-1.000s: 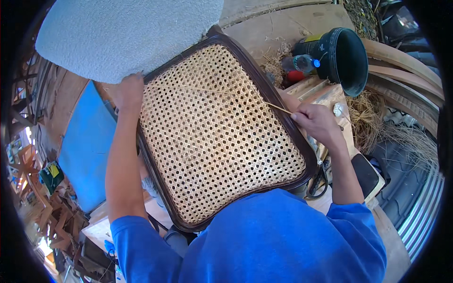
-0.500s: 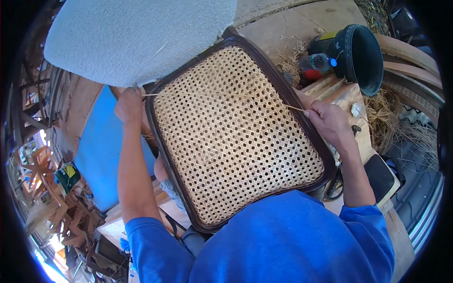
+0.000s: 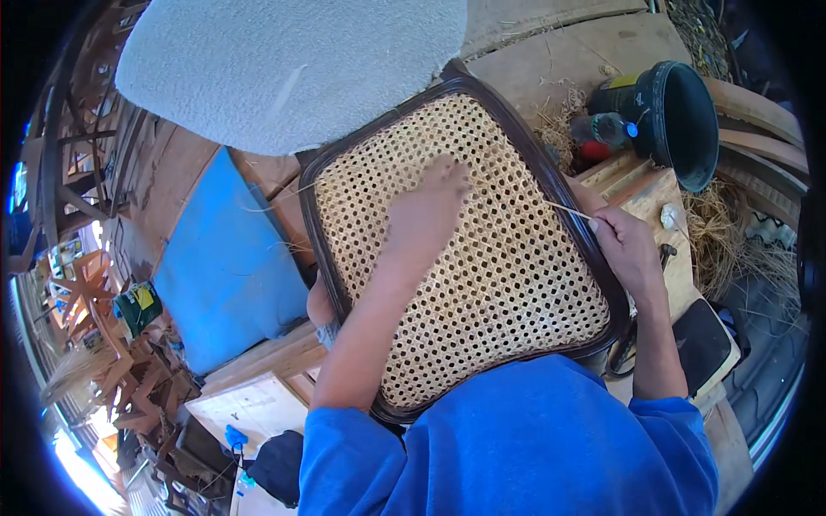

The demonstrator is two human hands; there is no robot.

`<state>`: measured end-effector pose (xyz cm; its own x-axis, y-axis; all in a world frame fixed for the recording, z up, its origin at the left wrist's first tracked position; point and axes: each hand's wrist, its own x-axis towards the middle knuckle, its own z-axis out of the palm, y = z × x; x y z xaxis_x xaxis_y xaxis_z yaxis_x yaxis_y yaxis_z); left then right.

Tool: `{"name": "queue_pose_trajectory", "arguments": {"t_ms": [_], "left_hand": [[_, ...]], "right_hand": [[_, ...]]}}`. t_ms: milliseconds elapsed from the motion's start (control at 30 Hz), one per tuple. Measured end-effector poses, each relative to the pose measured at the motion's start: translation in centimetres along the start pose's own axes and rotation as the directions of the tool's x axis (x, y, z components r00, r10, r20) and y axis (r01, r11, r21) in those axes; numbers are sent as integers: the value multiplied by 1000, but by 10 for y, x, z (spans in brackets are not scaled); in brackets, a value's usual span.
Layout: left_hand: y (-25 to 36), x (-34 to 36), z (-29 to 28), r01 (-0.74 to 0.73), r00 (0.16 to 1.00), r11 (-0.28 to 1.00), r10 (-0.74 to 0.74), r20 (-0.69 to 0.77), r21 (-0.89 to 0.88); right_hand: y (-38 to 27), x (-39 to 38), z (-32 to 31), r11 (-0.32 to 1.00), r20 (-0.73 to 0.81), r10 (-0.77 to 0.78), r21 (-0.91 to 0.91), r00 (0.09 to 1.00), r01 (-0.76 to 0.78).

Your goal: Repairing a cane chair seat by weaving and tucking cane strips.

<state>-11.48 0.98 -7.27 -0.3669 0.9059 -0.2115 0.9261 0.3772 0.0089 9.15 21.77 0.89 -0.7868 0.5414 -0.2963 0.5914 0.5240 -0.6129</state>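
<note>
A panel of woven cane point(image 3: 482, 258), pale with many small dark holes, sits in a dark brown rounded frame point(image 3: 616, 320) held against my blue shirt. My right hand point(image 3: 632, 249) is beside the frame's right edge, thumb and finger pinched on a thin cane strand point(image 3: 568, 211) that runs in to the weave. Over the upper middle of the panel is my left hand point(image 3: 428, 206), back upward. Its fingers are blurred and point away from me, so their grip cannot be made out. Past the frame's upper left edge, a loose cane end point(image 3: 297, 191) sticks out.
Pale grey textured cloth point(image 3: 292, 73) covers something beyond the frame. A blue sheet point(image 3: 228, 271) lies left. At upper right stand a dark bucket point(image 3: 688, 129) and a plastic bottle point(image 3: 602, 129), near cane shavings point(image 3: 714, 211) and curved wood pieces point(image 3: 748, 107). Wooden boards point(image 3: 576, 47) lie behind.
My left hand has let go of the strand at the frame's left edge and moved right, onto the panel. My right hand still pinches its strand. The view has shifted slightly.
</note>
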Motion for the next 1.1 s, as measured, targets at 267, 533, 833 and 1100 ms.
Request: {"name": "queue_pose_trajectory", "arguments": {"t_ms": [267, 533, 833, 1100], "left_hand": [[-15, 30, -36, 285, 952, 778, -161, 261, -560], [-49, 37, -13, 451, 890, 482, -174, 422, -751], [-69, 28, -6, 526, 849, 390, -197, 490, -755], [-133, 1, 3, 544, 836, 573, -427, 344, -613]], "right_hand": [[-2, -8, -12, 987, -113, 88, 145, 990, -72], [6, -11, -5, 953, -142, 244, 216, 959, -211], [-8, 10, 8, 964, -85, 224, 167, 971, -207], [-4, 7, 10, 943, 6, 3, 334, 1000, -4]]}}
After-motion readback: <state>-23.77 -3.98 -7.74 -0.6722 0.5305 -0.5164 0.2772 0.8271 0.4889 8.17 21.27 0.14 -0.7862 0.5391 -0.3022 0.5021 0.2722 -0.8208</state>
